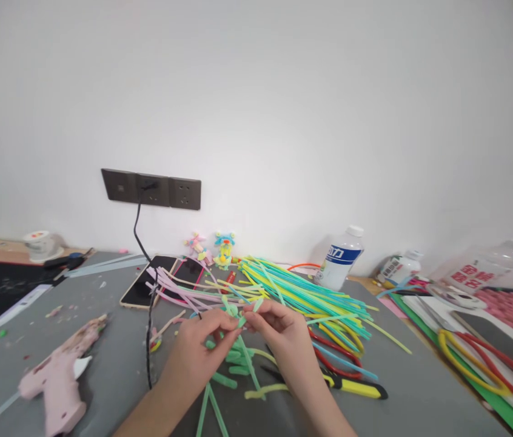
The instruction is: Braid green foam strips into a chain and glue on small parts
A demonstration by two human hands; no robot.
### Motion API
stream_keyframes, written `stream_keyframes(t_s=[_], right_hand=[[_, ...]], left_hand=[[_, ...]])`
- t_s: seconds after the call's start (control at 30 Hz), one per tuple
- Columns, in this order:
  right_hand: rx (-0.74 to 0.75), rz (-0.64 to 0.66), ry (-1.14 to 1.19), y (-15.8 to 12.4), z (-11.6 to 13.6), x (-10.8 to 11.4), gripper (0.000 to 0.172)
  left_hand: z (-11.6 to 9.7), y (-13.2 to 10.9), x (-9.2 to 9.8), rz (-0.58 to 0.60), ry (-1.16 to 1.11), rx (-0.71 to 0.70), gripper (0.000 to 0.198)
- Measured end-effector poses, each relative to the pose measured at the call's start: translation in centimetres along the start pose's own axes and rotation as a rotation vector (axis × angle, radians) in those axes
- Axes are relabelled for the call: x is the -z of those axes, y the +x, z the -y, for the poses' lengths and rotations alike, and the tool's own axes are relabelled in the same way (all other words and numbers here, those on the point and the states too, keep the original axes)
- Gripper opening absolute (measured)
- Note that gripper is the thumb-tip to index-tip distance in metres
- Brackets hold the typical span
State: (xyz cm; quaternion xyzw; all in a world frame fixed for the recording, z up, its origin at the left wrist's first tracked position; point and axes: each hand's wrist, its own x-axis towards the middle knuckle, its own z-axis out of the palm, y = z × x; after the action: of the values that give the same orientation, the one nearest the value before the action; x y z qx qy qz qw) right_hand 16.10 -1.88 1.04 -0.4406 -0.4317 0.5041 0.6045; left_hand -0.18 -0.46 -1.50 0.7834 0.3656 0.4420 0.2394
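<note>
Over the middle of the table, my left hand (pixel 204 341) pinches a light green pipe cleaner (pixel 255 304) between thumb and fingers. My right hand (pixel 282 332) grips the same piece from the other side, and the fingertips almost meet. The part between the fingers is partly hidden. Below the hands lie several short green pipe cleaner pieces (pixel 238 369) and longer green stems (pixel 213 405). A yellow-green pipe cleaner (pixel 265 390) lies under my right hand. Beside my right wrist is a yellow and black utility knife (pixel 359 387).
Long yellow, green and blue pipe cleaners (pixel 302 291) are heaped behind. A pink hot glue gun (pixel 59 382) lies at left, a black cable (pixel 150 340) beside two phones (pixel 140 288). Two small figures (pixel 224 249) stand by the wall. At right are a bottle (pixel 339 260) and scissors (pixel 470 361).
</note>
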Motion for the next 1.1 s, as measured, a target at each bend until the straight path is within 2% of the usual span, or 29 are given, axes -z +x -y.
stream_keyframes(t_s=[0.33,0.6,0.83,1.0,1.1], right_hand=[[0.011,0.016,0.044,-0.1,0.2,-0.3,0.029],[0.056,0.022,0.058,-0.2,-0.4,0.0,0.027],[0.057,0.027,0.069,-0.1,-0.4,0.3,0.025],[-0.050,0.039,0.185,-0.1,-0.3,0.2,0.027],[-0.131,0.038,0.260,-0.2,0.0,0.0,0.029]], left_hand=[[-0.5,0.1,-0.1,0.006,-0.218,0.156,0.017],[-0.7,0.2,-0.3,-0.015,-0.364,0.168,0.017],[-0.8,0.4,-0.1,-0.022,-0.379,0.214,0.015],[-1.4,0.5,0.3,-0.029,-0.419,0.275,0.018],[-1.5,0.6,0.4,-0.030,-0.530,0.375,0.019]])
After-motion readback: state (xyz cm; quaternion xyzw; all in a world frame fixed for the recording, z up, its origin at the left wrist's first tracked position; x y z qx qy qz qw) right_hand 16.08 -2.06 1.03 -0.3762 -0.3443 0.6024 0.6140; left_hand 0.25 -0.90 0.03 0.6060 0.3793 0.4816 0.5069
